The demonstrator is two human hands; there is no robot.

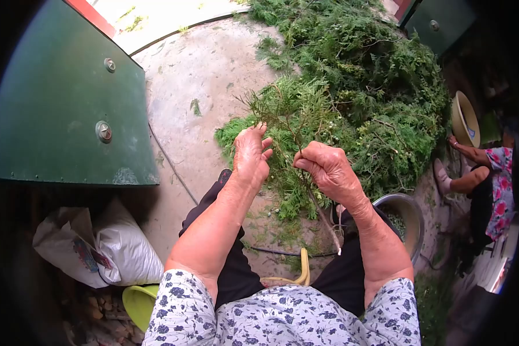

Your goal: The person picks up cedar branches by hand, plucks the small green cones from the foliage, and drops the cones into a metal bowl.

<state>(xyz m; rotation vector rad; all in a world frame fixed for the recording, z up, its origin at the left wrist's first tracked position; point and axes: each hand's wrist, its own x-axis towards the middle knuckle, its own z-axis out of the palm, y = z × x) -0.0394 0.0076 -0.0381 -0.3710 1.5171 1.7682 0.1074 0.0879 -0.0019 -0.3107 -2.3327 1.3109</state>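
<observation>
A thin green twig (284, 115) with feathery leaves rises between my hands, its bare woody stem (323, 213) running down toward my lap. My right hand (327, 168) is closed around the stem at its middle. My left hand (251, 153) sits just to the left of the twig with the fingers spread, their tips touching its side shoots near the top. Behind the hands a big heap of cut green branches (375, 86) covers the concrete floor (207, 75).
A metal bowl (408, 218) with small greenish bits stands by my right knee. A green metal door (63, 104) stands on the left, white sacks (106, 242) and a yellow-green basin (137, 303) below it. Another seated person in floral clothes (496, 179) is at the right.
</observation>
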